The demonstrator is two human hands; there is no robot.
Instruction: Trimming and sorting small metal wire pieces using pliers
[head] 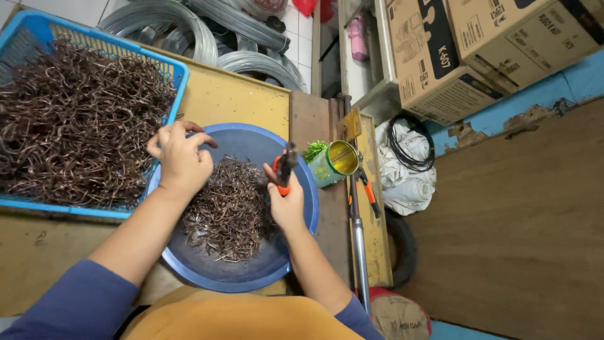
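My left hand (181,158) hovers at the left rim of a round blue basin (251,272), fingers curled together over its edge beside the blue basket; whether it pinches a wire piece I cannot tell. My right hand (286,200) grips an orange-handled black pliers tool (286,165), held upright over the basin. Inside the basin lies a heap of short bent brown wire pieces (229,211).
A blue plastic basket (165,63) full of longer bent brown wires (75,126) sits at left. A green open tin (333,164) stands right of the basin, next to a long-handled cutter (360,239). Coils of grey wire (189,28) lie beyond; cardboard boxes (440,56) at right.
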